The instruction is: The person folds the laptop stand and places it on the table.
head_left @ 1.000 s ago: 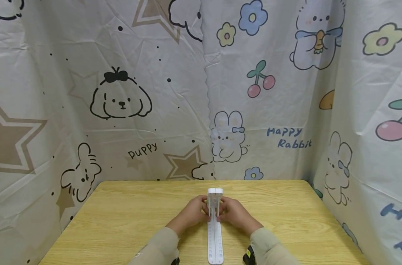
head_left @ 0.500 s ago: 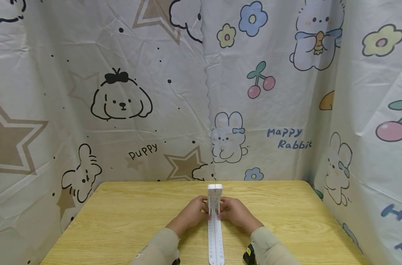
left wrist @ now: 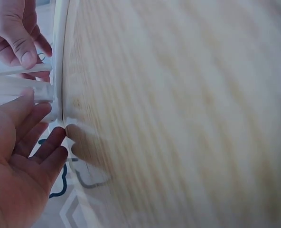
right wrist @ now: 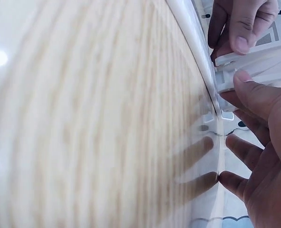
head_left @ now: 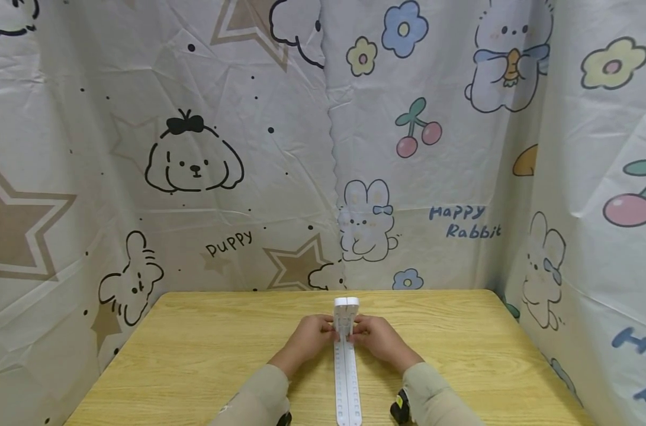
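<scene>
A white plastic folding stand [head_left: 347, 378] rests on the wooden table in the head view. Two long bars with rows of small recesses lie side by side toward the person, and a shorter part rises at the far end. My left hand [head_left: 309, 337] pinches the left side of that raised part near its foot. On the other side, my right hand [head_left: 380, 337] grips it with thumb and fingers. Close up, the left thumb [left wrist: 26, 99] presses a white arm, and other fingertips touch the table. The right thumb [right wrist: 242, 77] lies on the opposite arm in the right wrist view.
The light wooden table [head_left: 221, 343] has rounded far corners. Behind and beside it hang cream curtains [head_left: 280, 177] printed with puppies, rabbits, flowers and cherries. A dark wrist device [head_left: 401, 407] sits at the right sleeve.
The raised part's top has risen slightly in view, and its lower ends now sit farther from the person. Both hands' fingertips have moved slightly away along the stand.
</scene>
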`<state>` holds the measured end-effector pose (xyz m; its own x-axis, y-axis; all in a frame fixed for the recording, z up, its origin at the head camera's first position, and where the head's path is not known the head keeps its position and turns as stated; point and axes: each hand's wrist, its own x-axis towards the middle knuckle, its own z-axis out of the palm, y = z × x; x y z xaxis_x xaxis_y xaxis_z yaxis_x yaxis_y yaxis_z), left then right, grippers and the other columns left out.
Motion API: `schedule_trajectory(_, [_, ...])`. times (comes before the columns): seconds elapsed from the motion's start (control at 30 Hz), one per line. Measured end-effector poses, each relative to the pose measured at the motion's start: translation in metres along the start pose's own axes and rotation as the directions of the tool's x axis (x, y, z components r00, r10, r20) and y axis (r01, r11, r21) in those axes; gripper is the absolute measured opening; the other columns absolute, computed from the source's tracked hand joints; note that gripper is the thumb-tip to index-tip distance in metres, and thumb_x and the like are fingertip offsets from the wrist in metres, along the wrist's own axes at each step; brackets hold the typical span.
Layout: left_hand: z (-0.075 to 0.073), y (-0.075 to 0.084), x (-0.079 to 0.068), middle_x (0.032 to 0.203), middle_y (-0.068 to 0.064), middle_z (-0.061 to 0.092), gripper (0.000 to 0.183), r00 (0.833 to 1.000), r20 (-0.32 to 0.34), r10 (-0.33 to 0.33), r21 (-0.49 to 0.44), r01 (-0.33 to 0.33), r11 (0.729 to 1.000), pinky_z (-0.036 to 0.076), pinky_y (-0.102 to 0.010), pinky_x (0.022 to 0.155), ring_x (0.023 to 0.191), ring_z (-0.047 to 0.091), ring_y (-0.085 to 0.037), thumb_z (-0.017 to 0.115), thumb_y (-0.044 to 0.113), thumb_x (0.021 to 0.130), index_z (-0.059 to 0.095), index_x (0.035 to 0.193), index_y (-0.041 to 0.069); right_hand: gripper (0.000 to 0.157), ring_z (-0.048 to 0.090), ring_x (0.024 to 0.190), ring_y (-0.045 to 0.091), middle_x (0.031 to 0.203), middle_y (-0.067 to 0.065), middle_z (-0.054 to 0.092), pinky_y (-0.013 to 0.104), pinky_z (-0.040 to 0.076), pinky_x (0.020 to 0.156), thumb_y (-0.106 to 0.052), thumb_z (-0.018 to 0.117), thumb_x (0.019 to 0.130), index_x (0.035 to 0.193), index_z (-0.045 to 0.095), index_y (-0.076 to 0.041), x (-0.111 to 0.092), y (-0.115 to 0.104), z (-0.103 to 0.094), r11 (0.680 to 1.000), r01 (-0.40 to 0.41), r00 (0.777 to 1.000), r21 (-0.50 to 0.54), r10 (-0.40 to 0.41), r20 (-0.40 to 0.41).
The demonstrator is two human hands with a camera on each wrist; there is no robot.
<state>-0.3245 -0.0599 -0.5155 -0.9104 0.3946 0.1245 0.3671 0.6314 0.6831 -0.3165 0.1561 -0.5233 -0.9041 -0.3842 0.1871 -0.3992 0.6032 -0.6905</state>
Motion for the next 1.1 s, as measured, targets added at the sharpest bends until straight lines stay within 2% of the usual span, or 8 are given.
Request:
schedule_trajectory(0.27, [0.0010,0.0004,0.0018,0.130,-0.012,0.070,0.018,0.999,-0.029,-0.033,-0.081,0.031,0.996,0.053,-0.049,0.105,0.127,0.062,-0.036,0.073,0.021,0.096,0.082,0.100,0.006,0.014,0.057,0.133,0.035,0.141,0.011,0.063,0.051,0.048,0.111,-0.012,0.071,0.096,0.105,0.080,-0.006,-0.0005,0.0001,-0.0016,1.000,0.017,1.000,-0.002,-0.017,-0.016])
schedule_trajectory(0.43, [0.0020,-0.0026,0.0020,0.127,-0.011,0.072,0.020,0.997,-0.043,-0.064,-0.108,0.059,0.992,0.055,-0.048,0.102,0.125,0.063,-0.035,0.073,0.027,0.097,0.082,0.099,0.009,0.015,0.059,0.132,0.036,0.140,0.011,0.064,0.052,0.048,0.110,-0.016,0.070,0.097,0.103,0.081,-0.008,-0.0003,0.0002,-0.0013,0.999,-0.014,0.999,-0.029,0.012,-0.048])
schedule_trajectory(0.53, [0.0017,-0.0028,0.0020,0.124,-0.010,0.073,0.021,0.995,-0.052,-0.083,-0.117,0.076,0.990,0.059,-0.042,0.093,0.121,0.066,-0.031,0.072,0.029,0.097,0.082,0.098,0.010,0.016,0.059,0.132,0.035,0.139,0.009,0.065,0.053,0.048,0.111,-0.019,0.069,0.099,0.105,0.081,-0.011,0.0000,-0.0023,-0.0018,0.998,-0.054,0.996,-0.023,0.053,-0.072])
schedule_trajectory(0.67, [0.0006,-0.0020,0.0024,0.114,-0.005,0.077,0.021,0.994,-0.055,-0.096,-0.135,0.088,0.987,0.053,-0.032,0.072,0.096,0.067,-0.021,0.071,0.028,0.098,0.082,0.101,0.011,0.018,0.059,0.132,0.035,0.137,0.009,0.067,0.054,0.046,0.111,-0.026,0.068,0.100,0.106,0.081,-0.015,0.0009,-0.0054,-0.0024,0.993,-0.115,0.988,-0.018,0.112,-0.109])
schedule_trajectory(0.77, [0.0001,-0.0014,0.0023,0.116,-0.006,0.076,0.025,0.993,-0.064,-0.096,-0.150,0.085,0.985,0.058,-0.035,0.076,0.096,0.068,-0.022,0.071,0.029,0.098,0.080,0.110,0.009,0.021,0.058,0.132,0.037,0.136,0.009,0.068,0.056,0.045,0.112,-0.031,0.069,0.099,0.103,0.082,-0.016,0.0018,-0.0056,-0.0022,0.986,-0.165,0.977,-0.026,0.160,-0.138])
schedule_trajectory(0.9, [-0.0007,0.0003,0.0008,0.128,-0.013,0.071,0.033,0.991,-0.116,-0.068,-0.181,0.046,0.982,0.057,-0.049,0.099,0.118,0.067,-0.031,0.075,0.026,0.095,0.074,0.121,0.005,0.020,0.061,0.128,0.036,0.129,0.008,0.071,0.056,0.046,0.111,-0.033,0.071,0.097,0.102,0.081,-0.017,0.0017,-0.0042,-0.0013,0.983,-0.184,0.970,-0.015,0.179,-0.165])
schedule_trajectory(1.03, [-0.0020,0.0024,0.0009,0.123,-0.013,0.072,0.030,0.984,-0.171,-0.044,-0.283,-0.006,0.959,0.053,-0.051,0.105,0.118,0.066,-0.034,0.079,0.015,0.091,0.073,0.118,0.005,0.021,0.062,0.126,0.034,0.124,0.003,0.073,0.058,0.046,0.110,-0.034,0.074,0.095,0.109,0.079,-0.019,0.0003,-0.0039,-0.0011,0.983,-0.175,0.965,0.060,0.183,-0.186])
schedule_trajectory(1.1, [-0.0028,0.0035,0.0015,0.119,-0.010,0.074,0.025,0.983,-0.174,-0.051,-0.352,-0.013,0.936,0.054,-0.048,0.104,0.115,0.067,-0.031,0.079,0.010,0.090,0.074,0.114,0.007,0.022,0.061,0.127,0.033,0.124,0.001,0.073,0.059,0.046,0.110,-0.034,0.075,0.095,0.111,0.078,-0.020,-0.0003,-0.0046,-0.0018,0.979,-0.169,0.963,0.112,0.189,-0.194])
